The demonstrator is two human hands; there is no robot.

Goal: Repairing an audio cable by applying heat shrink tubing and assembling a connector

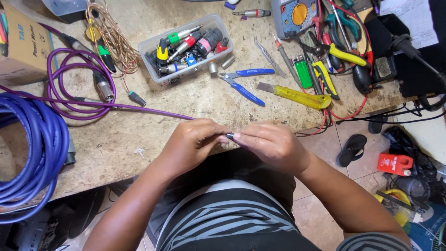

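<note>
Beside the brown cardboard box (21, 44), both hands' fingers (218, 135) pinch a small dark connector (230, 135).

Two hands met at the near edge of a worn workbench (186, 102), left hand (190, 142) and right hand (272, 144) pinching a small dark connector (230, 135) on a purple cable (139, 109).

Just one view, head-mounted, looking steeply down and forward over the near edge of the bench (139, 153). Close in: left hand (193, 142) and right hand (272, 144) sit mid-frame, right above the lap. Far edge of the bench cut off at the top. Tiled floor (320, 214) visible past the bench's right end. No second view to compare against.
</note>
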